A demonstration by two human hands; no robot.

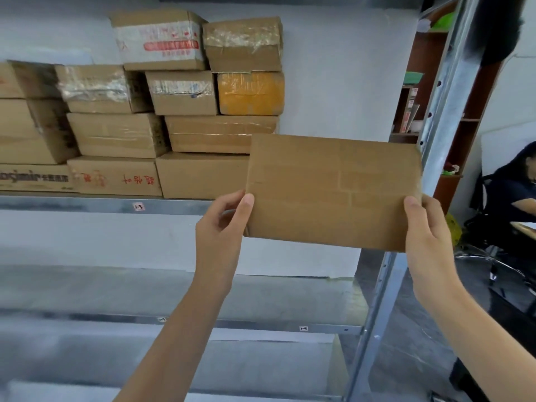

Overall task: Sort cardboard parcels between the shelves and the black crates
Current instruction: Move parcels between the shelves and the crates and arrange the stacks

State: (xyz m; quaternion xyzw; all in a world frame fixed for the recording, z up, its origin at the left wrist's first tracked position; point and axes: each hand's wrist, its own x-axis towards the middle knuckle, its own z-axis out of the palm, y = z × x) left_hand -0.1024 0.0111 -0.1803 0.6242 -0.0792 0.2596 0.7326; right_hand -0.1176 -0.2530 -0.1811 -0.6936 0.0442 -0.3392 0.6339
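Observation:
A plain brown cardboard parcel (330,190) is held up in front of the upper shelf (87,205), at its right end. My left hand (223,224) grips the parcel's lower left corner, thumb on the front face. My right hand (429,230) grips its lower right corner. Several taped cardboard parcels (179,94) are stacked on that shelf to the left, one of them wrapped in yellow tape (251,93). No black crate is in view.
A metal upright (446,111) of the rack stands just right of the parcel. Two lower shelves (261,324) lie below. A seated person (516,195) on a wheeled chair is at the far right, with a brown bookcase (417,82) behind the rack.

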